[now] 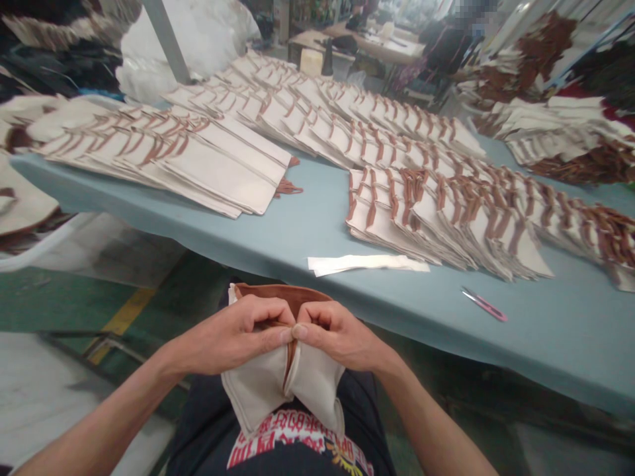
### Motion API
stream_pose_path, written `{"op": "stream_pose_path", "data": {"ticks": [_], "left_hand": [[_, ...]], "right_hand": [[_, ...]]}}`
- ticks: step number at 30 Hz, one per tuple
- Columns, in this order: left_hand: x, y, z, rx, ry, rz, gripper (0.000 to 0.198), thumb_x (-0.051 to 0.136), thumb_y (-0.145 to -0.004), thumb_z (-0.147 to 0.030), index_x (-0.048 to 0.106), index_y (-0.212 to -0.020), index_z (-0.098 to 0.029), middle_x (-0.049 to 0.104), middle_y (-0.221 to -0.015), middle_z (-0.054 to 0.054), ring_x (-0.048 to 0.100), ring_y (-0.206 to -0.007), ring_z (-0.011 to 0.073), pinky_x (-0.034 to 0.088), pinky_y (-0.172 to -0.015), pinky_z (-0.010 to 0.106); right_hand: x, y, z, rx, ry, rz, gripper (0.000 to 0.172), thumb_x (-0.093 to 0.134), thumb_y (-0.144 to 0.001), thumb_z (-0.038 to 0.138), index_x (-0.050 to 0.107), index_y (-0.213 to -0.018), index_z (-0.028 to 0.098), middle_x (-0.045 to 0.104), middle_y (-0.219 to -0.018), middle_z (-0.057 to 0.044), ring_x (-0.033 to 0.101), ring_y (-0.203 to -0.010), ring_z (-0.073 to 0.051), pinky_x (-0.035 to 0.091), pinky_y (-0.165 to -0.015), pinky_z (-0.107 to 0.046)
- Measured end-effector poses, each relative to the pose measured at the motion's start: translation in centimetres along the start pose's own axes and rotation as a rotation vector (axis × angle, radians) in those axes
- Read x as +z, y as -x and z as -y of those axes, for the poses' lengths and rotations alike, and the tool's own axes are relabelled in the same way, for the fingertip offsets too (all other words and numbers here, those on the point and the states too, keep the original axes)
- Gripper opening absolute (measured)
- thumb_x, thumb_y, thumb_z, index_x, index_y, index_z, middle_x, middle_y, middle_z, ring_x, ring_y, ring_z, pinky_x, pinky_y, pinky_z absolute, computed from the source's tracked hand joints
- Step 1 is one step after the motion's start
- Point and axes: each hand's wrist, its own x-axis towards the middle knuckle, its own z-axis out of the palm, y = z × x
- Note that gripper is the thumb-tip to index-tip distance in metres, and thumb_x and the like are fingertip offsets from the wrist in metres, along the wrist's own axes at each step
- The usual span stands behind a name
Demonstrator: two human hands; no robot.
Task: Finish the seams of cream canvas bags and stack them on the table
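Observation:
I hold a cream fabric bag (262, 390) with a brown rim and brown strap low in front of my chest. My left hand (243, 330) grips its left side, fingers curled over the brown edge. My right hand (332, 334) grips the right side the same way. The two thumbs meet at the middle, where the cloth folds inward. The bag's lower corners hang down over my dark printed shirt.
A blue-covered table (307, 231) carries long overlapping rows of cream bags with brown straps (446, 218), another stack (163, 152) at left, a white cloth strip (367, 263) and a pink cutter (483, 304) near its front edge. Green floor lies below left.

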Motion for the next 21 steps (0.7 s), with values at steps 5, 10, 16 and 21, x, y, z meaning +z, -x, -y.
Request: {"op": "stream_pose_path", "data": {"ticks": [5,10,16,21], "left_hand": [[0.0,0.4,-0.1,0.021,-0.028,0.023,0.034,0.054,-0.102,-0.042,0.064,-0.084,-0.015,0.058,-0.074,-0.003,0.049,-0.066,0.0116,0.036,-0.058,0.021],[-0.2,1.0,-0.9,0.083,-0.001,0.08,0.028,0.057,-0.102,-0.037,0.068,-0.087,-0.016,0.067,-0.08,-0.002,0.058,-0.073,0.0116,0.041,-0.065,0.019],[-0.7,0.2,-0.5,0.149,0.116,0.113,0.03,0.061,-0.101,-0.04,0.068,-0.085,-0.015,0.066,-0.077,-0.002,0.055,-0.069,0.0097,0.04,-0.062,0.017],[-0.6,-0.5,0.3,0.167,0.273,0.143,0.041,0.065,-0.1,-0.05,0.066,-0.081,-0.013,0.065,-0.074,-0.001,0.051,-0.064,0.0094,0.038,-0.058,0.018]], "right_hand": [[0.2,0.5,0.5,-0.044,0.03,-0.023,0.058,0.066,-0.091,0.07,0.048,-0.068,0.019,0.037,-0.063,0.008,0.029,-0.057,-0.008,0.022,-0.05,-0.023],[0.7,1.3,1.1,-0.115,0.007,-0.015,0.054,0.068,-0.092,0.064,0.051,-0.069,0.019,0.041,-0.061,0.007,0.03,-0.054,-0.007,0.022,-0.048,-0.022],[0.8,1.5,1.1,-0.11,-0.096,-0.011,0.053,0.069,-0.092,0.065,0.054,-0.072,0.018,0.042,-0.061,0.006,0.031,-0.053,-0.008,0.024,-0.047,-0.021],[0.7,1.4,0.5,-0.102,-0.132,-0.016,0.053,0.069,-0.092,0.065,0.055,-0.074,0.017,0.043,-0.062,0.006,0.03,-0.054,-0.007,0.023,-0.048,-0.021]]}}
